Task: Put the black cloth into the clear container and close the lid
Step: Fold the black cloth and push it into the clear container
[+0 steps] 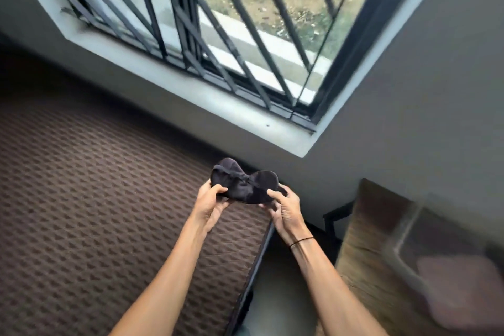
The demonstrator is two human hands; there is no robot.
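The black cloth (242, 183) is bunched up and held in the air between both hands, above the edge of a brown patterned surface. My left hand (211, 203) grips its left end and my right hand (285, 209) grips its right end. The clear container (409, 229) sits at the lower right on a wooden table, blurred, with something pinkish inside it. I cannot make out its lid.
A brown patterned mattress-like surface (95, 199) fills the left. A wooden table (362, 248) stands at the right, with a dark gap between the two. A barred window (218, 22) and grey walls lie ahead.
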